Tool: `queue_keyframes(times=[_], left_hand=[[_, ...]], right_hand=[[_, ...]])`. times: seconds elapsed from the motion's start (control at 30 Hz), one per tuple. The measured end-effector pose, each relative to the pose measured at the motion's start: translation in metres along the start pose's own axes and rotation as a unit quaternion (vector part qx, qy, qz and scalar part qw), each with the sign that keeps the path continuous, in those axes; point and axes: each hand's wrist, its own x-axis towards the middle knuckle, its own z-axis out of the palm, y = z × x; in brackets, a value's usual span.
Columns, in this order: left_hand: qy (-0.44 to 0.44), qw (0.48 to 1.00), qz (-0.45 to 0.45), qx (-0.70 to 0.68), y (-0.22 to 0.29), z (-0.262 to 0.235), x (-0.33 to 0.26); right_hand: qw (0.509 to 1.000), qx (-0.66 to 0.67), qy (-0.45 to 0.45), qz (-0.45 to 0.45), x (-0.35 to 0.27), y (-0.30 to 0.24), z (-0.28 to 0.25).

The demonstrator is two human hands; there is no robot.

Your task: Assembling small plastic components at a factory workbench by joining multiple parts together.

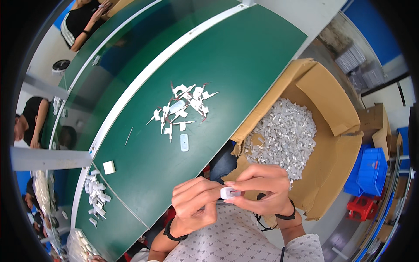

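My left hand (196,201) and my right hand (264,187) meet in front of my body, just off the table's near edge. Between their fingertips is a small white plastic casing (227,192), pinched from both sides; fingers hide part of it. Beyond the hands, a loose pile of white plastic parts with thin red wires (192,101) lies on the green table (174,174). A pale blue oblong piece (184,143) is at the pile's near side, and another blue piece (177,106) sits among the parts.
To my right, an open cardboard box (327,102) holds a heap of small white-grey parts (286,135). A white block (109,167) and a cluster of white pieces (97,194) are on the table's left. Blue crates (371,170) stand far right. Other people sit across the table.
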Motion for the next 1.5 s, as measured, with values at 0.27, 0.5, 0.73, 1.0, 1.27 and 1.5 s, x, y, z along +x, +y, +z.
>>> queue_keyframes(times=[0.27,0.5,0.73,1.0,1.27,1.5], left_hand=[[0.048,0.997,-0.06,0.022,0.0,-0.047,-0.017],[0.424,0.796,-0.275,0.334,0.011,-0.257,-0.116],[0.318,0.584,-0.515,0.541,-0.039,-0.38,-0.237],[0.159,0.65,-0.423,0.611,-0.034,-0.476,-0.284],[-0.031,0.902,-0.35,0.252,-0.035,-0.161,-0.056],[-0.094,0.96,-0.234,0.125,-0.016,-0.038,0.0]], right_hand=[[0.993,-0.088,-0.051,0.055,0.011,-0.016,0.004],[0.984,-0.078,0.084,0.138,-0.026,0.011,-0.062],[0.969,-0.144,0.031,0.199,-0.027,0.022,-0.07],[0.928,-0.234,0.234,0.17,0.004,0.012,-0.117],[0.807,-0.358,0.298,0.364,-0.096,0.267,-0.217],[0.782,-0.482,0.013,0.395,-0.165,0.366,-0.121]])
